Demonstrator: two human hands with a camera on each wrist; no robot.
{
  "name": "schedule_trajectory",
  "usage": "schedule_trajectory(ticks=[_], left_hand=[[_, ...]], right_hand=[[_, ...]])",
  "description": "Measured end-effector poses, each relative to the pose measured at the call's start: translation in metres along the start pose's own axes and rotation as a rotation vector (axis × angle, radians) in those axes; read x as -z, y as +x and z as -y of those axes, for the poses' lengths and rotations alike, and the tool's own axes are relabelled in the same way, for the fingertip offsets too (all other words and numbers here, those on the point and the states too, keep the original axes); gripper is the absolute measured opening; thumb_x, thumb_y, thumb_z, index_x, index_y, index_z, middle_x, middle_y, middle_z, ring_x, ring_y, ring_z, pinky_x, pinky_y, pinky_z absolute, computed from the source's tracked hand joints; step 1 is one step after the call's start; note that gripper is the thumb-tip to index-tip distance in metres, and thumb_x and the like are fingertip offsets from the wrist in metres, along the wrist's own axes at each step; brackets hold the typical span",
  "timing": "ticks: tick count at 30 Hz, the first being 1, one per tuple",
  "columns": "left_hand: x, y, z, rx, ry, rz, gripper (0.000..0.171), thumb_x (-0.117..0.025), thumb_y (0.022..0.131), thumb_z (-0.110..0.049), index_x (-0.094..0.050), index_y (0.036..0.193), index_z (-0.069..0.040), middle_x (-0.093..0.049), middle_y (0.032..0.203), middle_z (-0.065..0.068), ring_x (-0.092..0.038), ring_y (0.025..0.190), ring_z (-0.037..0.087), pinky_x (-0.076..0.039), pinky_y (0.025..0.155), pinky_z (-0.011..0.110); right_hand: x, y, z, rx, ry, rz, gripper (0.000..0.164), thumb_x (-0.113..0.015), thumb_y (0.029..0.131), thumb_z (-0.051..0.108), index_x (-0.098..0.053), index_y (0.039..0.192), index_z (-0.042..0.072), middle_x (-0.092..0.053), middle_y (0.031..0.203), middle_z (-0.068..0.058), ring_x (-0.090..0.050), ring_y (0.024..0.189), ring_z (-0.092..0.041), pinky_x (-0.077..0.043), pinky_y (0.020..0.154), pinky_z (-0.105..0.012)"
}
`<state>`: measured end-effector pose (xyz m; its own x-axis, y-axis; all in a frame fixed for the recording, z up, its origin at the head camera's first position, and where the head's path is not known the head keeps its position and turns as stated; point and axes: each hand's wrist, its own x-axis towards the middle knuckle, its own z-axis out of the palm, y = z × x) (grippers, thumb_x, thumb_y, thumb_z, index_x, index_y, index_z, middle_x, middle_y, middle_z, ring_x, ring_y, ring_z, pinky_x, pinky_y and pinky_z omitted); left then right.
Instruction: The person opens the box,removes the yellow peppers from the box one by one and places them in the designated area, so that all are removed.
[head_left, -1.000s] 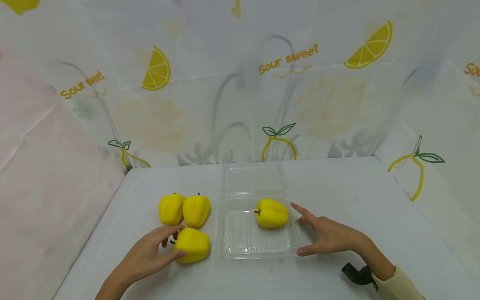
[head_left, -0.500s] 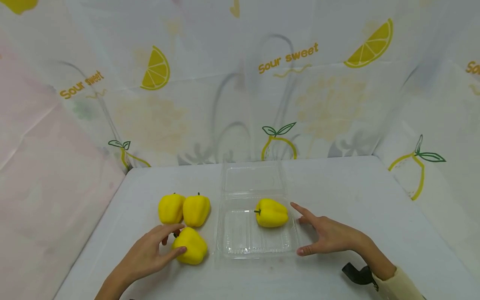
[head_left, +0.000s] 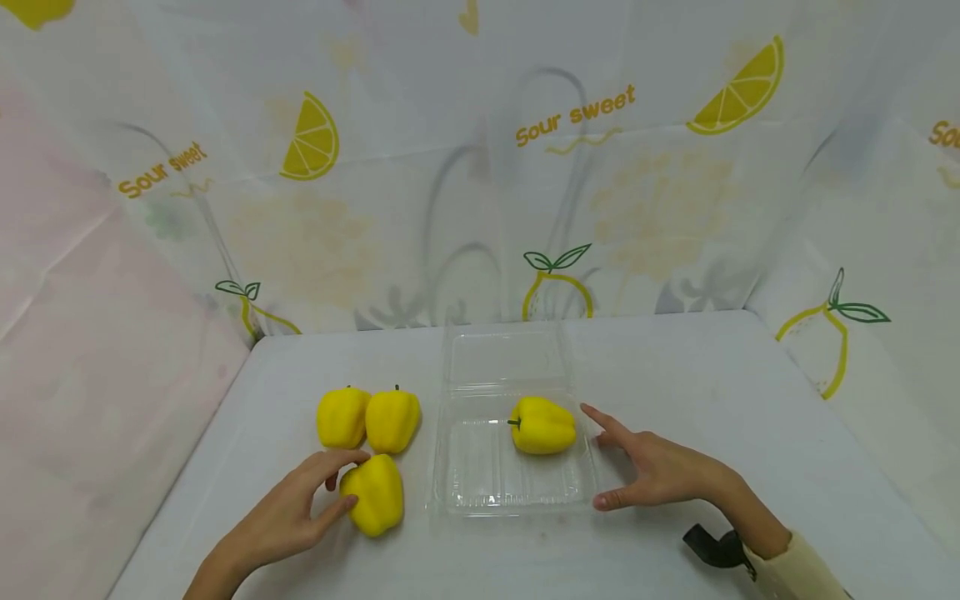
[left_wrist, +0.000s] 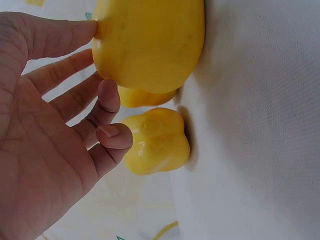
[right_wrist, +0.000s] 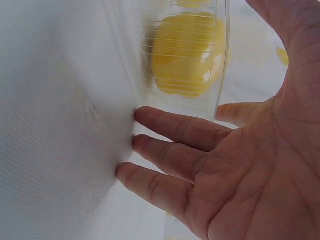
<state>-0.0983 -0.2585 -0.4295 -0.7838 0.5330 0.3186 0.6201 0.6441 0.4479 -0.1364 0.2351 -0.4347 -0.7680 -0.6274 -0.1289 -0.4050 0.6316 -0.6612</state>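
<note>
At the near left, my left hand [head_left: 288,504] pinches a yellow bell pepper [head_left: 378,500] between thumb and fingers. This pepper lies tilted on the table, its lobed end toward me and its stem hidden. In the left wrist view the thumb presses the side of the same bell pepper [left_wrist: 150,45]. My right hand [head_left: 656,475], fingers spread, stands at the right side of a clear plastic clamshell box [head_left: 472,467]; its fingertips rest on the table in the right wrist view. Inside the box, toward the back right, another yellow bell pepper [head_left: 543,427] lies on its side, stem to the left.
Two more yellow bell peppers, a left one [head_left: 342,418] and a right one [head_left: 393,421], stand side by side behind my left hand. The box's lid [head_left: 506,358] lies folded back. A black strap-like piece [head_left: 716,547] hangs at my right wrist. Printed cloth [head_left: 405,225] walls the back.
The pepper in my left hand has turned, its lobed end swinging from the right toward me, and has shifted slightly left. My right hand has not moved.
</note>
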Motion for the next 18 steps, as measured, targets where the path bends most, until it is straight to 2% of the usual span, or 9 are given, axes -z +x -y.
schedule_trajectory(ticks=[4, 8, 10, 12, 15, 18], left_hand=[[0.000, 0.001, -0.001, -0.077, -0.047, -0.004, 0.058, -0.075, 0.080, 0.007, -0.060, 0.130, -0.019, -0.059, 0.125, -0.005, -0.051, 0.087, 0.005, -0.044, 0.073, 0.020], [-0.001, 0.002, -0.004, -0.098, -0.032, -0.013, 0.064, -0.073, 0.075, 0.015, -0.065, 0.124, -0.025, -0.058, 0.127, -0.002, -0.058, 0.103, 0.013, -0.047, 0.083, 0.020], [-0.002, 0.003, -0.007, -0.102, -0.006, -0.024, 0.066, -0.072, 0.073, 0.017, -0.066, 0.122, -0.027, -0.059, 0.127, -0.001, -0.057, 0.110, 0.018, -0.044, 0.088, 0.018], [-0.002, 0.004, -0.009, -0.109, 0.014, -0.036, 0.066, -0.072, 0.072, 0.018, -0.066, 0.121, -0.027, -0.059, 0.127, 0.001, -0.058, 0.111, 0.020, -0.041, 0.090, 0.015], [-0.003, 0.003, -0.011, -0.087, 0.048, -0.042, 0.059, -0.076, 0.076, 0.008, -0.066, 0.121, -0.028, -0.060, 0.128, 0.002, -0.057, 0.113, 0.022, -0.040, 0.093, 0.016], [-0.005, 0.002, -0.012, -0.031, 0.097, -0.016, 0.053, -0.085, 0.076, -0.014, -0.064, 0.122, -0.030, -0.059, 0.132, 0.001, -0.054, 0.115, 0.020, -0.046, 0.091, 0.028]], right_hand=[[0.000, -0.001, -0.001, -0.002, -0.005, 0.000, 0.113, -0.075, 0.079, 0.058, -0.006, 0.159, 0.016, -0.057, 0.133, -0.016, -0.051, 0.124, -0.035, -0.037, 0.100, -0.061], [0.000, -0.001, -0.001, 0.000, -0.006, -0.001, 0.113, -0.075, 0.079, 0.058, -0.006, 0.159, 0.017, -0.057, 0.133, -0.016, -0.051, 0.124, -0.035, -0.038, 0.099, -0.061], [0.000, -0.001, -0.001, 0.001, -0.007, -0.002, 0.113, -0.075, 0.079, 0.058, -0.006, 0.159, 0.016, -0.057, 0.132, -0.016, -0.052, 0.124, -0.035, -0.038, 0.099, -0.061], [0.000, -0.001, -0.001, 0.000, -0.007, -0.003, 0.113, -0.075, 0.079, 0.058, -0.006, 0.159, 0.017, -0.057, 0.132, -0.016, -0.052, 0.124, -0.035, -0.038, 0.099, -0.061], [0.000, -0.001, 0.000, -0.002, -0.008, -0.003, 0.113, -0.075, 0.079, 0.058, -0.006, 0.159, 0.017, -0.057, 0.132, -0.015, -0.052, 0.124, -0.035, -0.038, 0.099, -0.061], [0.000, -0.001, 0.001, -0.004, -0.008, -0.003, 0.113, -0.075, 0.079, 0.059, -0.006, 0.159, 0.018, -0.057, 0.133, -0.015, -0.051, 0.124, -0.035, -0.038, 0.100, -0.061]])
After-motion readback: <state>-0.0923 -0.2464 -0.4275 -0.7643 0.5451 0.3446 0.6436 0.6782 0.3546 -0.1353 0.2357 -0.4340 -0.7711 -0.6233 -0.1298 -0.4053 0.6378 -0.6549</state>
